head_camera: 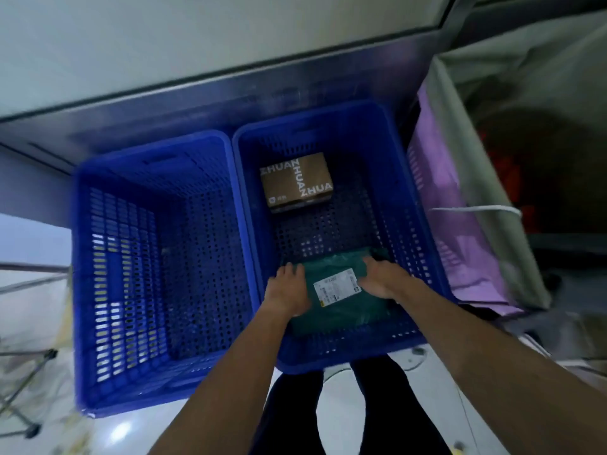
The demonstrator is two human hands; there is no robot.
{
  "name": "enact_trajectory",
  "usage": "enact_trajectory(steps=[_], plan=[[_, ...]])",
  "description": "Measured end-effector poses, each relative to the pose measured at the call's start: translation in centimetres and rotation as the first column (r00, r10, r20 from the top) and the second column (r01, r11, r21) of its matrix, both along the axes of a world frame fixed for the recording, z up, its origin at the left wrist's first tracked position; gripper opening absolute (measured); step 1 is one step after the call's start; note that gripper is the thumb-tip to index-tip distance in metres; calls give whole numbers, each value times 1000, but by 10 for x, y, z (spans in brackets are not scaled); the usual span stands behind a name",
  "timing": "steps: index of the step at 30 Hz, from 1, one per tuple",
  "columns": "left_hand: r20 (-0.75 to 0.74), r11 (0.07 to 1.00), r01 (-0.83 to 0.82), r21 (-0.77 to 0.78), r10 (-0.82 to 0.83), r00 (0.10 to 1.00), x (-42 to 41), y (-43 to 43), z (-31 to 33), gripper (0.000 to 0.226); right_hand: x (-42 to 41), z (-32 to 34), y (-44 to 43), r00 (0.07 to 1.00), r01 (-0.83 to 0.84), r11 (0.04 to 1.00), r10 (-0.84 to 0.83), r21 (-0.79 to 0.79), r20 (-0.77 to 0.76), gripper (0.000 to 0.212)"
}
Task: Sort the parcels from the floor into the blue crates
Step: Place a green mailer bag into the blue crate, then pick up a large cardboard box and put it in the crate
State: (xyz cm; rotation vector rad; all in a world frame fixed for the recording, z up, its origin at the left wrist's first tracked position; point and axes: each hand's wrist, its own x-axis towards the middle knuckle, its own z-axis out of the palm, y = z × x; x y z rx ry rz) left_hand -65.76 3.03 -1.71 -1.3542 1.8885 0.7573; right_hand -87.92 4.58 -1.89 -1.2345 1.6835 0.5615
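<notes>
— Both bare forearms (230, 362) are reaching down past the near rim of the right-hand blue perforated plastic crate (345, 359). Which step are we watching?

— Placing, I'd say. A flat dark-green plastic mailer parcel (331, 320) with a white printed label (336, 287) is hanging low inside that crate, at its near end, between the two hands.

— How are they holding it?

— The left hand (285, 290) is gripping the left edge, fingers curling over the top face. The right hand (384, 280) is clamping the right edge, fingers bending down onto the green film. Neither is spreading wide. Both thumbs are hiding, so I'm not able to say how deep the grip goes.

— Is the parcel touching the crate floor?

— I'm not managing to tell; everything is blurring down there.

— Anything else inside?

— A brown cardboard box (297, 180) with white lettering is sitting at the far end, well apart from the parcel. The left-hand blue perforated plastic crate (115, 274) is standing just beside.

— And the next move?

— I'm guessing it's calling for laying the mailer flat on the mesh floor and loosening both hands. Then they'd be lifting clear of the walls without snagging the film and going back to the floor for another parcel.
</notes>
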Motion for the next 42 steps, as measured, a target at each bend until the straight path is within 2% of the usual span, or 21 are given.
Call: enact_trajectory(steps=[4, 7, 12, 18, 20, 23, 26, 29, 34, 38, 42], plan=[[-91, 1000, -26, 3, 26, 996, 17, 9, 57, 87, 3, 74, 28, 992, 120, 988, -117, -93, 42, 76], [-146, 997, -72, 4, 72, 987, 31, 10, 87, 85, 4, 109, 43, 990, 137, 981, -134, -138, 37, 80], [-265, 984, -179, -3, 172, 949, 59, 15, 121, 82, 5, 138, 57, 996, 65, 977, -76, -202, -45, 67], [-337, 904, -427, -20, 396, 854, 106, 44, 154, 79, 23, 172, 53, 990, -97, 965, 68, -243, -123, 46], [-338, 865, -501, -38, 460, 821, 124, 61, 163, 77, 39, 175, 52, 989, -135, 948, 109, -287, -102, 39], [-350, 784, -619, -46, 567, 745, 150, 90, 181, 70, 70, 177, 57, 983, -184, 911, 175, -369, -58, 42], [-388, 680, -730, -72, 655, 648, 185, 123, 192, 65, 109, 175, 64, 970, -229, 863, 243, -450, -26, 41], [-423, 553, -830, -75, 736, 529, 228, 163, 198, 66, 151, 176, 81, 950, -276, 845, 314, -457, 6, 47], [-450, 385, -922, -48, 816, 364, 307, 207, 189, 62, 222, 175, 104, 920, -308, 803, 387, -511, 54, 46], [-473, 359, -932, -51, 813, 339, 364, 225, 197, 54, 283, 173, 122, 899, -323, 782, 430, -532, 86, 51], [-510, 354, -935, -1, 804, 305, 427, 227, 194, 50, 355, 170, 141, 920, -276, 803, 379, -528, 95, 47]])
